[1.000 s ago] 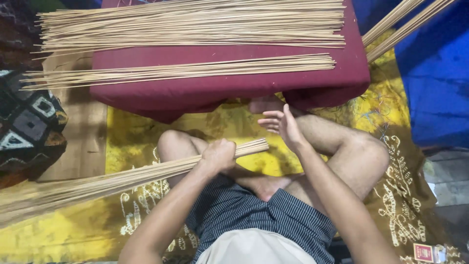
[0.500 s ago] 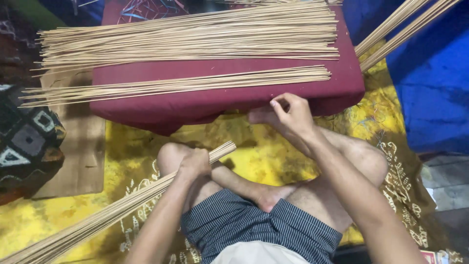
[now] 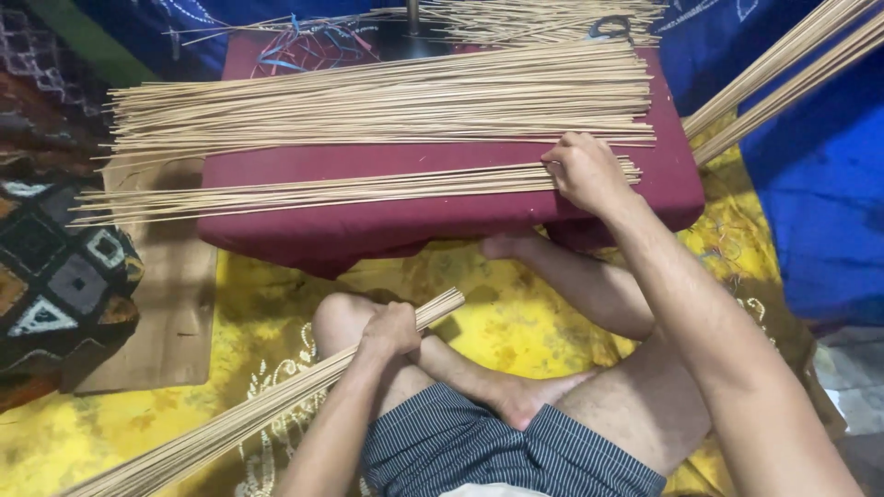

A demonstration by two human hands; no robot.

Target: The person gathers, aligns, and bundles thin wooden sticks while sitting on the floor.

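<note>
Bamboo sticks (image 3: 239, 425), gathered in a long bundle, ran from the lower left corner up toward the middle, slanting across the yellow patterned cloth (image 3: 516, 322) on the floor. At the far left lay a dark cushion (image 3: 55, 276) with diamond shapes, just beside a flat wooden board (image 3: 161, 331). The left hand (image 3: 391, 329) was closed round the upper end of the bundle, above the person's bent knee, with the cut ends of the sticks poking out just past the fingers. Striped shorts (image 3: 479, 451) covered the crossed legs below.

Above, a low maroon cushioned stool (image 3: 442, 221) carried two layers of loose sticks: a broad heap (image 3: 368, 101) along its back and a thinner row (image 3: 322, 191) near its front edge, both lying left to right and overhanging the left side. The right hand (image 3: 589, 173) rested on the right end of the thinner row, fingers curled down onto the sticks; whether it pinched any I could not tell. More long sticks (image 3: 783, 78) leaned diagonally at the upper right, against blue fabric (image 3: 820, 212).
</note>
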